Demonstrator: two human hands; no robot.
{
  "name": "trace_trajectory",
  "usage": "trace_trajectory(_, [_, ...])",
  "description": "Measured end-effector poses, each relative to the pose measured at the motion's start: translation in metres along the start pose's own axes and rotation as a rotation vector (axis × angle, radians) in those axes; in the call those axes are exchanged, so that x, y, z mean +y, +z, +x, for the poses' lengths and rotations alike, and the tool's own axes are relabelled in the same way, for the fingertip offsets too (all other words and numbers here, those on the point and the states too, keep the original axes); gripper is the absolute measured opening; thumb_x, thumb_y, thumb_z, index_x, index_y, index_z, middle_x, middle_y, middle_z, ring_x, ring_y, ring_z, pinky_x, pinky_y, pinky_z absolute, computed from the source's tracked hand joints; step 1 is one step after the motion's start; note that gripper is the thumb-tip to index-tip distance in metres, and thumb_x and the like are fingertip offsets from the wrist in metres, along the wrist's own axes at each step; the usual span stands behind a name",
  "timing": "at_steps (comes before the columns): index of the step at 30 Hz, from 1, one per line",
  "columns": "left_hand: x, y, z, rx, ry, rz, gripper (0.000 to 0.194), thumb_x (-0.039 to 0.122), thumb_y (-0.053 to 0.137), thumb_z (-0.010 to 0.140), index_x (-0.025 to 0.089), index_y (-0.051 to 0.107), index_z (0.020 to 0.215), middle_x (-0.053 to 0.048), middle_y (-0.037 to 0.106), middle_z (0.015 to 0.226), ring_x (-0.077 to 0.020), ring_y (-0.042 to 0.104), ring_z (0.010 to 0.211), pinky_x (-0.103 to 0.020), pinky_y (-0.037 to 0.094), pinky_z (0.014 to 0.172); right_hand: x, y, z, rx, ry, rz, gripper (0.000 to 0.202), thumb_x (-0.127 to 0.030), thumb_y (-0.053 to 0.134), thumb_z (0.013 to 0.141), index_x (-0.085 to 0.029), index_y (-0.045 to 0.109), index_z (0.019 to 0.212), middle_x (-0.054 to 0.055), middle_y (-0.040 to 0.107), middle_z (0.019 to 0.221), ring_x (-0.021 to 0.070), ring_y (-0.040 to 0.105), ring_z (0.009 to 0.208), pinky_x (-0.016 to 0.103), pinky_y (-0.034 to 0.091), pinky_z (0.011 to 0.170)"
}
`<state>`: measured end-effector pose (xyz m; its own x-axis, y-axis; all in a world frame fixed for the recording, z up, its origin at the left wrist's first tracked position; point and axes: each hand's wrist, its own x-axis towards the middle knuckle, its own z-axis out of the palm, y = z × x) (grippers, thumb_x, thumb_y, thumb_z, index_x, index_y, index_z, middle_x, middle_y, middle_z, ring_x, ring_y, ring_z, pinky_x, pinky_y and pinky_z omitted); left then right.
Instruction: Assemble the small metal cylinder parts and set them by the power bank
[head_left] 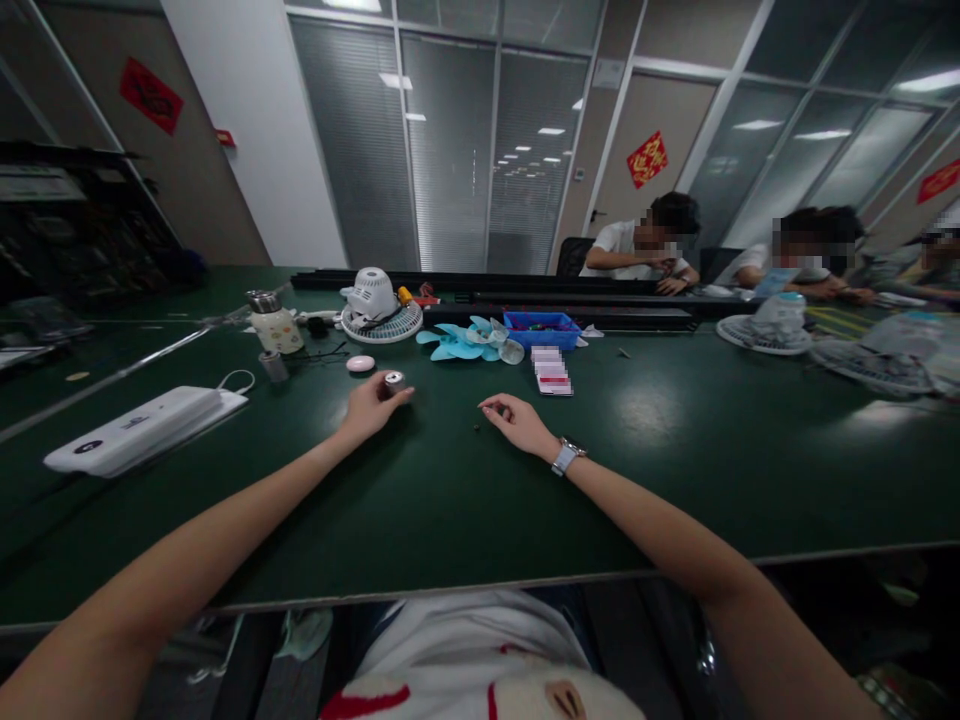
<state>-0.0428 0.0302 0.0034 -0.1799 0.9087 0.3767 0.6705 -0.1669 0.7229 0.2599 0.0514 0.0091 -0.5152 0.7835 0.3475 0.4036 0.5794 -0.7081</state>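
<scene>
My left hand (370,405) is wrapped round a small silver metal cylinder (394,381), its round top showing a dark spot in the middle. The fingers of my right hand (517,420) are curled into a pinch just above the table; whatever may be between them is too small to make out. On the tabletop near those fingertips lies a tiny dark piece (476,428). A pink oval case (361,364) sits behind my left hand. Farther left, a second metal cylinder (274,367) stands upright.
On the green table (420,510) are a white fan housing (372,294), blue fan blades (457,342), a blue tray (536,338), a pinkish card stack (551,372), a cream bottle (276,328) and a long white device (142,428). Several people sit across, near more fan parts (772,328).
</scene>
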Motion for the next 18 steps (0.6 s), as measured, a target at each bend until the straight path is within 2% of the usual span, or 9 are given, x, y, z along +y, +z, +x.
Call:
trace_trajectory(4, [-0.046, -0.049, 0.025, 0.323, -0.145, 0.280, 0.049, 0.045, 0.064, 0.078, 0.014, 0.060, 0.116, -0.009, 0.068, 0.102, -0.0232, 0.063, 0.089, -0.031, 0.047, 0.081, -0.002, -0.001, -0.001, -0.019, 0.005, 0.010, 0.025, -0.033, 0.054, 0.090, -0.018, 0.067, 0.105, 0.002, 0.059, 0.086, 0.0091, 0.043, 0.058, 0.023, 0.036, 0.054])
trace_trajectory(6, [-0.064, -0.074, 0.030, 0.397, -0.209, 0.360, 0.051, 0.043, 0.065, 0.079, 0.013, 0.058, 0.119, -0.009, 0.067, 0.106, -0.0242, 0.061, 0.094, -0.033, 0.045, 0.086, -0.001, -0.001, -0.001, -0.028, 0.009, 0.014, 0.024, -0.032, 0.054, 0.090, -0.018, 0.067, 0.105, 0.003, 0.060, 0.088, 0.0093, 0.043, 0.059, 0.023, 0.037, 0.054])
trace_trajectory(9, [-0.083, -0.100, 0.032, 0.406, -0.279, 0.403, 0.055, 0.043, 0.067, 0.079, 0.009, 0.057, 0.121, -0.010, 0.066, 0.107, -0.0256, 0.058, 0.098, -0.037, 0.042, 0.091, 0.002, 0.000, 0.000, -0.033, 0.005, 0.013, 0.024, -0.031, 0.055, 0.089, -0.018, 0.067, 0.105, 0.003, 0.060, 0.090, 0.0096, 0.044, 0.060, 0.023, 0.037, 0.055])
trace_trajectory(12, [-0.092, -0.112, 0.033, 0.365, -0.317, 0.411, 0.055, 0.046, 0.069, 0.078, 0.008, 0.058, 0.117, -0.008, 0.065, 0.102, -0.0250, 0.058, 0.096, -0.038, 0.043, 0.092, 0.005, 0.000, 0.000, -0.025, -0.008, 0.010, 0.023, -0.030, 0.055, 0.089, -0.018, 0.067, 0.105, 0.003, 0.061, 0.090, 0.0094, 0.044, 0.060, 0.023, 0.037, 0.055])
trace_trajectory(15, [-0.091, -0.113, 0.033, 0.345, -0.340, 0.413, 0.057, 0.048, 0.068, 0.077, 0.007, 0.059, 0.115, -0.009, 0.064, 0.100, -0.0253, 0.057, 0.095, -0.038, 0.043, 0.091, 0.005, 0.001, 0.000, -0.014, -0.011, 0.010, 0.023, -0.029, 0.055, 0.088, -0.018, 0.068, 0.104, 0.003, 0.061, 0.089, 0.0091, 0.043, 0.059, 0.023, 0.037, 0.056])
trace_trajectory(18, [-0.075, -0.102, 0.029, 0.476, -0.276, 0.486, 0.074, 0.050, 0.071, 0.074, 0.005, 0.049, 0.129, -0.016, 0.058, 0.118, -0.0311, 0.051, 0.108, -0.042, 0.040, 0.095, 0.004, 0.000, 0.001, 0.001, 0.006, 0.030, 0.023, -0.029, 0.055, 0.088, -0.018, 0.068, 0.103, 0.002, 0.060, 0.086, 0.0087, 0.043, 0.058, 0.023, 0.037, 0.055])
